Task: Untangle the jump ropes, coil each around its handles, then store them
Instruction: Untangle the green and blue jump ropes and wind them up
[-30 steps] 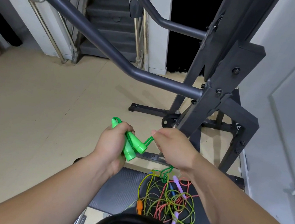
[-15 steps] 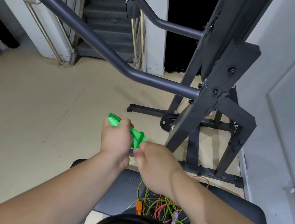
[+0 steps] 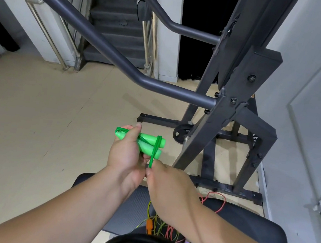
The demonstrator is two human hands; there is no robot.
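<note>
Left hand (image 3: 125, 155) grips two green handles (image 3: 150, 143) side by side. Right hand (image 3: 169, 186), just below, pinches one green rope (image 3: 155, 151) looped over them. Tangled ropes (image 3: 162, 229) on surface (image 3: 254, 223) beneath right hand.

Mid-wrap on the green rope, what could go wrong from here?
The green cord is looped near the free ends of the green handles in the left hand, so it may slip off if the right hand eases its pinch. The cord's tail is hidden under that hand; it may snag the tangled ropes below.
</note>
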